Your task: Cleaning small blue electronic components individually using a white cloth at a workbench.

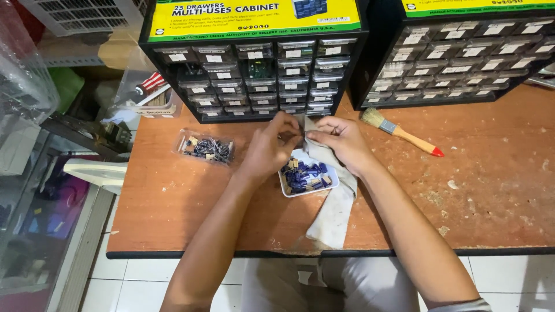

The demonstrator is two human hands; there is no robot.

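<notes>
My left hand (272, 144) and my right hand (341, 141) meet above a small white tray (289, 188) filled with several blue electronic parts. My right hand grips the top of a dirty white cloth (332, 211), which hangs down over the tray's right side to the table's front edge. The fingers of my left hand pinch together against the cloth where the hands meet; a small part may be between them, but it is hidden. A clear bag (205, 147) of dark small parts lies to the left of my left hand.
Two black multi-drawer cabinets (260, 75) (457, 58) stand at the back of the worn wooden table (491, 190). A paintbrush (399, 132) with a wooden handle and red tip lies to the right. Clutter and plastic boxes fill the shelf at left.
</notes>
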